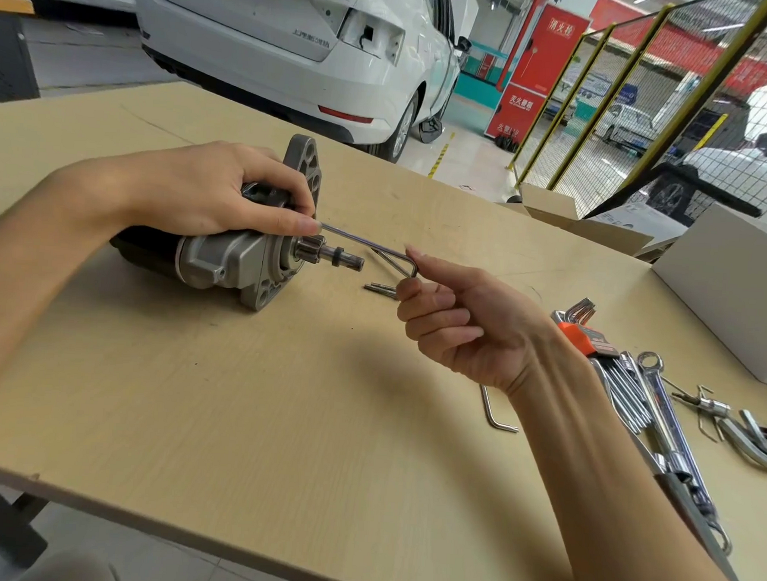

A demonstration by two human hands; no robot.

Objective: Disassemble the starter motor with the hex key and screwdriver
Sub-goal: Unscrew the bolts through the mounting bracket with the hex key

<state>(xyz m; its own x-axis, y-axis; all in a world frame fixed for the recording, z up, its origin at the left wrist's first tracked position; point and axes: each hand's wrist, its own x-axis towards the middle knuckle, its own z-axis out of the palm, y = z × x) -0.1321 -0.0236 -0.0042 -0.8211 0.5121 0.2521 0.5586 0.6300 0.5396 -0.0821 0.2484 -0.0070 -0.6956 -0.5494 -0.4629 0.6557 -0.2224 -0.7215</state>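
Left hand (217,190), toward the table's (231,393) left edge: grip curled over the top of the starter motor (231,258), thumb stretched along to the near end of the hex key (366,246).

Starter motor: lying on its side on the left half of the table, nearer the far edge than the near one; black body to the left, grey cast housing with mounting flange to the right, pinion shaft (330,254) sticking out toward the table's middle.

Hex key: long arm running from the flange, just under the left thumb tip, out to the right above the pinion shaft; bend at its right end.

Right hand (456,321), about mid-table: palm up, grip narrow, index finger and thumb pinching the short bent arm of the hex key, other fingers curled in.

Loose bolts (379,288): lying on the table just beside the right hand's fingers, below the hex key's bend.

Single hex key (495,414): flat on the table toward the near-right, partly hidden by the right forearm.

Orange-holdered hex key set (594,343), combination wrench (666,411) and further chrome tools (749,443): spread along the right edge of the table.

White box (732,284): at the far-right corner, with an open cardboard box (570,216) beyond the far edge.

White car (298,42): on the floor past the table's far edge.
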